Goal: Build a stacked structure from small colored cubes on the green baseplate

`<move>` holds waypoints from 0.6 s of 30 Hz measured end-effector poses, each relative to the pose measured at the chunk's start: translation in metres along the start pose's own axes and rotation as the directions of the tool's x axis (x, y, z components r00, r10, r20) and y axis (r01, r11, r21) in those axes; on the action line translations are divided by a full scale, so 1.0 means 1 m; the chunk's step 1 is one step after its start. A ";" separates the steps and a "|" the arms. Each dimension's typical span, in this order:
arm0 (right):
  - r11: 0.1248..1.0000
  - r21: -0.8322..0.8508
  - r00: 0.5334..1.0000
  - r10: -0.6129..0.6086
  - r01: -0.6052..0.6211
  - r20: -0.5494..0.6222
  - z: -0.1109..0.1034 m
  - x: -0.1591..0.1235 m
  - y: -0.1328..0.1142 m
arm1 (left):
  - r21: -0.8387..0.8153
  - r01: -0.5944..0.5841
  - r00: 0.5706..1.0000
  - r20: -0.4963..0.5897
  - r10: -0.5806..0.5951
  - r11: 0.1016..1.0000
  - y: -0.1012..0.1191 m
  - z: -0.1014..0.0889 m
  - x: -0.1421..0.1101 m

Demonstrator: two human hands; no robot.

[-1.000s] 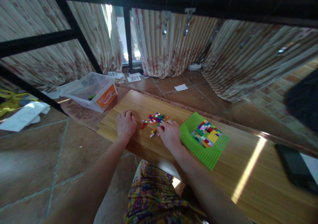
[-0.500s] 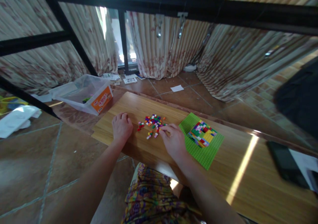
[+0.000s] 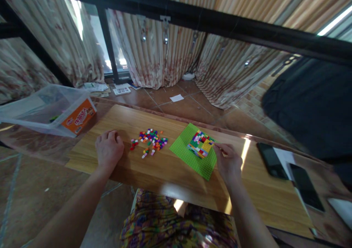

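On the wooden table, my left hand rests palm down with its fingers loosely laid on the wood, holding nothing. To its right lies a loose pile of small coloured building bricks. My right hand is in a pinch, its fingertips at the right edge of a multicoloured brick build. Whatever sits between those fingertips is too small and hidden to make out. The build stands on a green baseplate, which lies turned at an angle on the table.
A clear plastic bin with an orange label stands beyond the table's left end. Toward the right lie a black phone on white paper and another dark device. Striped curtains and a black metal bar are behind.
My right hand has moved right, from the loose brick pile across the baseplate to the build's right edge. My left hand stays on the table. The view has turned right.
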State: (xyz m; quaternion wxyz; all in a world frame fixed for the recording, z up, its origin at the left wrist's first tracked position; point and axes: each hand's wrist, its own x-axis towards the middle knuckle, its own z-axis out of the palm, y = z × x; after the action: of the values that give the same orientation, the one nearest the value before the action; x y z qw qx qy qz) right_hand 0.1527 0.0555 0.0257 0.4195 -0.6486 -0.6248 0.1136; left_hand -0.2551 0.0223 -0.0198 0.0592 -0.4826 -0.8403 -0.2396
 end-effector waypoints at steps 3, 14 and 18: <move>1.000 0.015 0.999 -0.019 0.019 0.025 0.007 0.008 0.004 | -0.006 0.006 1.000 0.006 -0.006 1.000 0.001 -0.001 0.000; 0.974 -0.135 0.983 -0.184 0.184 0.014 0.018 0.011 0.002 | 0.016 0.002 1.000 -0.010 -0.002 1.000 0.000 0.000 0.000; 0.981 -0.090 0.985 -0.173 0.170 -0.025 0.021 0.008 0.003 | -0.010 0.012 1.000 -0.007 -0.012 1.000 0.000 0.000 0.000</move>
State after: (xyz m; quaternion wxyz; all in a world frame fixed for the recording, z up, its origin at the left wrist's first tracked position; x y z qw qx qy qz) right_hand 0.1422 0.0722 0.0135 0.4088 -0.6120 -0.6759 0.0388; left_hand -0.2549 0.0224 -0.0202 0.0582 -0.4769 -0.8419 -0.2456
